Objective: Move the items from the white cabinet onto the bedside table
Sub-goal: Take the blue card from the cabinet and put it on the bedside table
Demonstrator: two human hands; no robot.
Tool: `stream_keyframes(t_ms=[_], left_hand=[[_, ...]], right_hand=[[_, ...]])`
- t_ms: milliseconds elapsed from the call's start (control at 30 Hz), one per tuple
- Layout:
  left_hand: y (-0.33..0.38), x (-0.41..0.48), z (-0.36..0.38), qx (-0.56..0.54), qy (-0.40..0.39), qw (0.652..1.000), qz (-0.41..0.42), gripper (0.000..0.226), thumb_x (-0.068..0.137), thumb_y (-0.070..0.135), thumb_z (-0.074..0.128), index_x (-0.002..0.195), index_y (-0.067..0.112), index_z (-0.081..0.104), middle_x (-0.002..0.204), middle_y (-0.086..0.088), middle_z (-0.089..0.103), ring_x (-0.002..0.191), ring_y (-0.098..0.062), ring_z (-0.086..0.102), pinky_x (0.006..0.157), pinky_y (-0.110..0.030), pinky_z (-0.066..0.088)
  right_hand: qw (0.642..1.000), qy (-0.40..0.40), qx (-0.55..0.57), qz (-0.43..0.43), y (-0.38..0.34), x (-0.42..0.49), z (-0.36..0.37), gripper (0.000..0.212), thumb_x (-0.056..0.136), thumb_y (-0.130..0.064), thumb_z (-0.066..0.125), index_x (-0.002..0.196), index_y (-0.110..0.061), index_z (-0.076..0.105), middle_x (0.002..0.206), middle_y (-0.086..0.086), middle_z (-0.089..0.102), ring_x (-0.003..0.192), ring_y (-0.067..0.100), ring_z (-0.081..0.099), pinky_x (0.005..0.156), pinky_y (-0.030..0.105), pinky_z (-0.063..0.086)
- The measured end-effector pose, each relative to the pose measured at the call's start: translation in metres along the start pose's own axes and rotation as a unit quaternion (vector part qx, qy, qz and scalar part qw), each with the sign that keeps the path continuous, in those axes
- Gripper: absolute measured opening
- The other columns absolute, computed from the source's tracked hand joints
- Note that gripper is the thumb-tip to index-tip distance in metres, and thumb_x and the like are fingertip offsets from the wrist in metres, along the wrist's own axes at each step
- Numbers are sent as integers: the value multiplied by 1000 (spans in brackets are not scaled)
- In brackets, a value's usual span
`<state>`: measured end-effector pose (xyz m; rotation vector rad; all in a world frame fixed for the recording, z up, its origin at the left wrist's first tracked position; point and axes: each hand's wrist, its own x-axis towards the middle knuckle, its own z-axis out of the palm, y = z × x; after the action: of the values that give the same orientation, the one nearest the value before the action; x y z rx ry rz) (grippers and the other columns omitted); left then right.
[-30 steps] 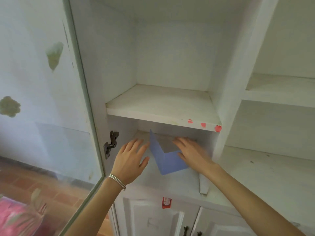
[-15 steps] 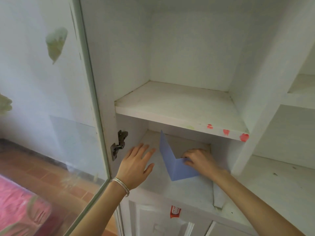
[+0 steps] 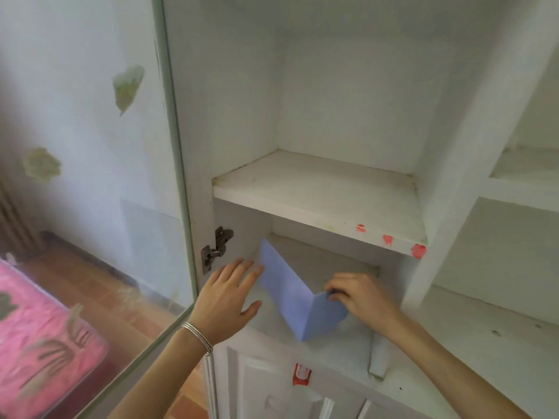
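Right grip (image 3: pixel 361 297): we are pinching the folded blue card (image 3: pixel 298 300) in the white cabinet's (image 3: pixel 317 189) lower compartment; left hand (image 3: pixel 230 293) is hovering open beside it. We are best drawing it straight out, clear of the shelf edge.

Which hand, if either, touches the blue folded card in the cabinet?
Touching: the head view shows the right hand pinching the blue folded card at its edge. For the left hand: cannot tell.

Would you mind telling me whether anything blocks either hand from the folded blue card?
Nothing visible does: the right hand already pinches the blue card, and the left hand is open against its left flap.
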<state>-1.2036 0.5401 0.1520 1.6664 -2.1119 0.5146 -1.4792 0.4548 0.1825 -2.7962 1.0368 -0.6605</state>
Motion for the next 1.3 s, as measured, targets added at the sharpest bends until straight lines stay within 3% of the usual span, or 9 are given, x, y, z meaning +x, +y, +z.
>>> stream_keyframes(t_ms=[133,233,367,533,667,867,1000,1167,1300], left_hand=[[7,-40,-26,29,0,998,-55,67,76,50,49,134,17,43,131,-9,55,118,-29,53,91,-39,48],[26,-82,-49,52,1,994,-99,82,70,47,72,138,14,41,135,-9,52,120,-27,52,93,-39,47],[60,-139,-83,75,-13,984,-161,93,61,41,80,141,15,39,136,-5,52,120,-25,52,90,-39,49],[106,-225,-129,96,-40,966,-237,82,60,35,84,132,15,50,128,-6,58,115,-26,55,87,-41,52],[139,-302,-167,125,-55,959,-249,57,64,26,84,117,19,64,117,-1,64,111,-25,59,86,-37,50],[186,-423,-236,207,-59,924,-316,5,74,21,64,71,23,66,75,8,66,84,-16,66,87,-31,40],[221,-513,-292,282,-81,892,-344,18,82,24,52,67,24,63,66,12,60,70,-13,62,89,-31,38],[264,-629,-369,400,-42,852,-336,23,83,7,65,66,23,60,70,8,59,77,-17,60,84,-34,43],[295,-716,-428,445,-52,842,-302,26,88,9,62,67,23,63,81,9,63,93,-18,58,84,-34,43]], right_hand=[[997,-12,28,-71,-10,-13,-14,8,71,-20,62,76,-21,67,77,-10,66,76,10,60,66,17,44],[987,-17,53,-151,-21,-33,-21,10,69,-16,68,75,-23,68,75,-12,66,73,4,56,67,5,33],[955,-25,78,-286,-39,-57,-12,5,80,-26,63,79,-26,68,79,-15,63,73,5,56,63,19,41],[895,-17,132,-425,-97,-91,10,20,89,-30,55,77,-22,69,76,-12,63,68,9,54,62,17,36],[837,-19,170,-520,-158,-111,28,16,87,-24,60,75,-18,69,76,-6,67,67,14,60,60,27,48],[742,-25,194,-641,-277,-141,52,19,89,-19,58,73,-20,68,76,-8,66,74,9,57,71,21,45],[682,-49,188,-705,-373,-171,71,19,91,-21,57,74,-25,65,78,-12,64,77,7,55,72,20,42],[626,-119,164,-753,-517,-233,81,36,91,-47,43,83,-28,72,83,-18,67,78,6,61,72,19,42],[605,-89,204,-764,-647,-285,78,24,94,-36,50,95,-24,70,92,-10,68,84,12,63,68,27,51]])
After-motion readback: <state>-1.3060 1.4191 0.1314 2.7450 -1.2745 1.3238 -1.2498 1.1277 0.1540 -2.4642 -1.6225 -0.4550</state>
